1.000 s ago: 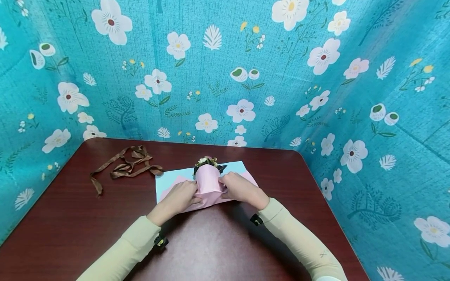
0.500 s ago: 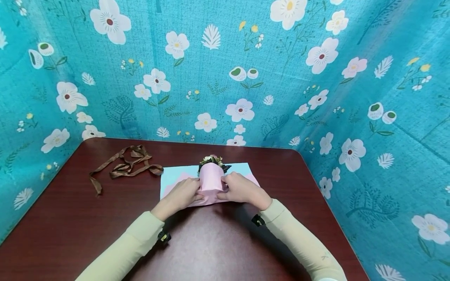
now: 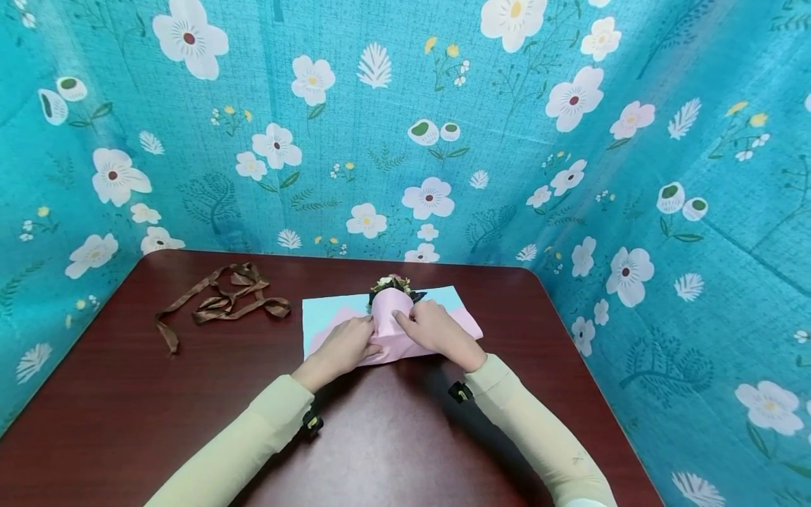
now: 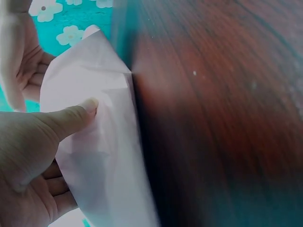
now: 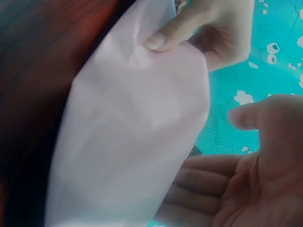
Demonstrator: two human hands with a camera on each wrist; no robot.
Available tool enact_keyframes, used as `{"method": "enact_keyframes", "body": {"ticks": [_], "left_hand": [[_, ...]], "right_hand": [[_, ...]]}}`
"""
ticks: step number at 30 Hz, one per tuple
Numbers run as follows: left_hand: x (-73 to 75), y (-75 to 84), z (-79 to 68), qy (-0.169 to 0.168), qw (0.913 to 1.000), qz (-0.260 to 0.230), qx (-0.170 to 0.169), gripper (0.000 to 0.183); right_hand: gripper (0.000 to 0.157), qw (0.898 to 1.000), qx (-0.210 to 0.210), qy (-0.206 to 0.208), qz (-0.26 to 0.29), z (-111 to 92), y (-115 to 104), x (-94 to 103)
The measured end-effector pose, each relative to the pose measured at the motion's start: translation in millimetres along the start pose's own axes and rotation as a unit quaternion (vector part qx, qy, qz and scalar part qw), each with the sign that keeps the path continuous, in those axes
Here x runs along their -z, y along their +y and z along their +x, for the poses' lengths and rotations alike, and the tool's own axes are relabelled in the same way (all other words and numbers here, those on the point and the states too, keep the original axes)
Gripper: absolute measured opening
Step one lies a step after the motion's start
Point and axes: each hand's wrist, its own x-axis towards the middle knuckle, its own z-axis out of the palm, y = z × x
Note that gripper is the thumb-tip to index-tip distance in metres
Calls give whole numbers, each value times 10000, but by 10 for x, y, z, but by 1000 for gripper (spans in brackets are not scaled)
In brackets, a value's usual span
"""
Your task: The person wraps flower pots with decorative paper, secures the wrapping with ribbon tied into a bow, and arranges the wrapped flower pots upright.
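Note:
Pink wrapping paper (image 3: pixel 391 325) is folded around a small bunch of flowers (image 3: pixel 388 283), whose blooms and dark leaves poke out at the far end. Underneath lies a light blue sheet (image 3: pixel 329 308) on the table. My left hand (image 3: pixel 344 346) pinches the pink paper at its left side; in the left wrist view the thumb presses the paper's face and the fingers (image 4: pixel 61 196) are behind it. On the other side, my right hand (image 3: pixel 440 331) has its thumb raised off the paper. The right wrist view shows its fingers (image 5: pixel 203 184) fairly straight beside the paper's edge.
A brown ribbon (image 3: pixel 237 303) lies in loose loops at the back left of the dark red table (image 3: pixel 393 436). A blue flowered curtain (image 3: pixel 355 141) hangs behind and along both sides.
The wrapped flowers and blue sheet have shifted a little to the right, with my left hand following. My right thumb has come off the paper's front.

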Motion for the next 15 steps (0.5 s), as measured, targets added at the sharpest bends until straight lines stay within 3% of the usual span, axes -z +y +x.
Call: {"method": "enact_keyframes", "body": {"ticks": [6,11,15], "left_hand": [[-22,-7,-8,81,9999,-81,1,29],[-14,-18,-76,-108,9999,-35,50,28],[13,-22,-132,-129,9999,72,80,28]], "right_hand": [[53,9975,-700,1,-103,139,-105,8],[46,9944,-901,17,-555,227,-202,-27],[50,9895,-1053,116,-987,270,-249,-78]]}}
